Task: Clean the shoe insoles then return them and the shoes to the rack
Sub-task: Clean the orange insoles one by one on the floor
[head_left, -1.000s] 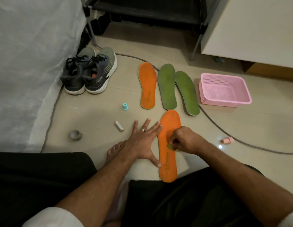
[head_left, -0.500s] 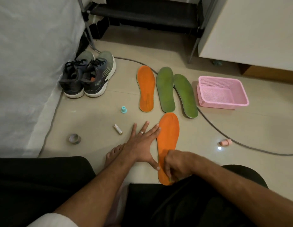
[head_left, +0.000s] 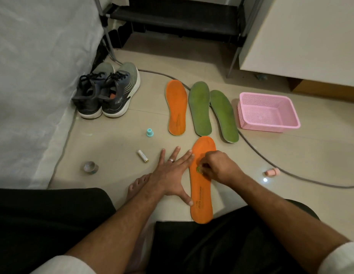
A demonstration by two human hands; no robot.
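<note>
The left hand (head_left: pixel 172 175) lies flat, fingers straight, bracing the near orange insole (head_left: pixel 202 186) on the floor while the right hand (head_left: pixel 217 167) pinches a small green scrubber (head_left: pixel 198 169), so hard rubbing may slide it away.

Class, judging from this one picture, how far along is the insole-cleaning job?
Done: four insoles are out on the floor. In hand: the right hand rubs a small green thing on the near orange insole while the left hand steadies its edge. Left: the far orange insole, both green insoles, and returning everything with the shoes to the rack.
</note>
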